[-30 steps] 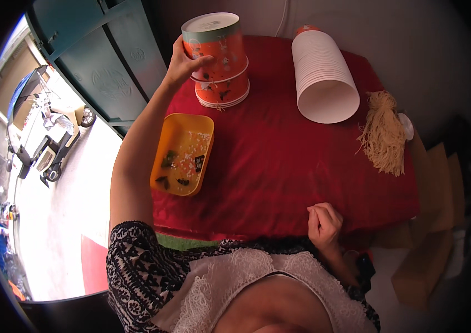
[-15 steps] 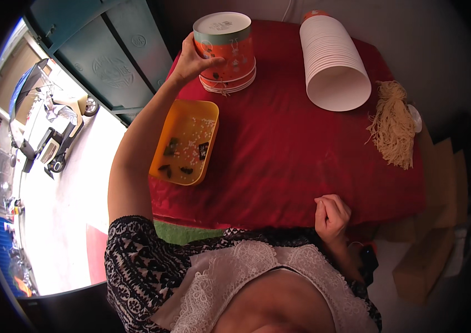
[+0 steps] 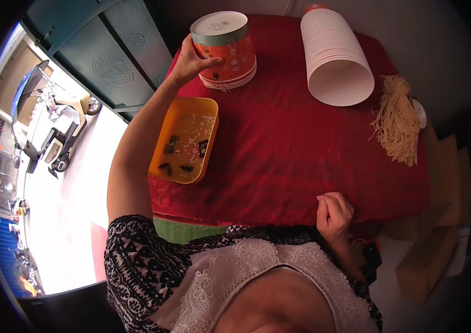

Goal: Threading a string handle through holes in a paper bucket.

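Observation:
My left hand (image 3: 194, 62) curves round the left side of an upside-down paper bucket (image 3: 230, 58), thumb on its front. The bucket is orange with a green band and a pale base facing up. White rims and a few loose strands show at its lower edge. Close below that hand sits a yellow plastic tub (image 3: 206, 111) holding small white bits and several dark pieces. My right hand (image 3: 335, 213) is closed in a loose fist by the front edge of the red-covered table (image 3: 280, 161). Its palm side is hidden, so I cannot see whether anything is in it.
A long stack of nested white paper buckets (image 3: 338, 61) lies on its side at the back right. Beside it hangs a bundle of beige strings (image 3: 396, 122). Cardboard boxes (image 3: 425, 261) stand right of the table. A green door (image 3: 99, 55) and a parked vehicle (image 3: 60, 130) are at left.
The view has shifted slightly. Both hands keep their poses, the left on the paper bucket and the right in a fist; nothing was taken up or let go.

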`<state>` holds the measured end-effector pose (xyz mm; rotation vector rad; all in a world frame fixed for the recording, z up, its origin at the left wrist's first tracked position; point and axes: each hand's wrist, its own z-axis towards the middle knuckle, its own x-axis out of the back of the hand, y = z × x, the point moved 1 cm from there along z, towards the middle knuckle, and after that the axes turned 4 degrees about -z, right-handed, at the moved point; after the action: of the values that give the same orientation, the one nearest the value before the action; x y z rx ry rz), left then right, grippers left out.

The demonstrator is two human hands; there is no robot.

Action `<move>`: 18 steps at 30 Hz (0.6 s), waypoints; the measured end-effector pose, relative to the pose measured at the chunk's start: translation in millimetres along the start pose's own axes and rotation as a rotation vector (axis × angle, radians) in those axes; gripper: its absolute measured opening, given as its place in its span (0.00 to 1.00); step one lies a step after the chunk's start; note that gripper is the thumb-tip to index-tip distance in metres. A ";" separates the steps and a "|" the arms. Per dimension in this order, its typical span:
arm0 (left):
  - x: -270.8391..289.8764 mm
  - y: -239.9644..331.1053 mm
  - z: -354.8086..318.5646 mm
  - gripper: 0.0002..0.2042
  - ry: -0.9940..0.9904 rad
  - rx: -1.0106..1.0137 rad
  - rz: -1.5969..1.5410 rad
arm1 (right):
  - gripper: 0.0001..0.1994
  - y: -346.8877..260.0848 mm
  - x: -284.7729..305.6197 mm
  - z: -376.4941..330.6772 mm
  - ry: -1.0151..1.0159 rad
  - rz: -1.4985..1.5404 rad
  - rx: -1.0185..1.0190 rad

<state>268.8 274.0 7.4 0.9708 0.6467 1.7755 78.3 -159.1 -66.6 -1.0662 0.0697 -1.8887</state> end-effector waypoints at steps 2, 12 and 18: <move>0.2 -1.2 -2.2 0.41 0.012 0.023 0.014 | 0.01 -0.1 0.3 1.9 0.020 -0.023 0.035; -1.1 -8.4 1.9 0.38 -0.043 -0.043 0.036 | 0.01 -1.7 2.9 2.2 0.062 -0.045 0.030; 19.9 -13.3 4.3 0.45 -0.128 0.192 0.729 | 0.03 -0.8 7.1 2.8 0.010 0.113 0.026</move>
<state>275.0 297.4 5.8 1.5785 0.4055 2.2730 78.4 -162.9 -60.0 -1.0144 0.1086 -1.7892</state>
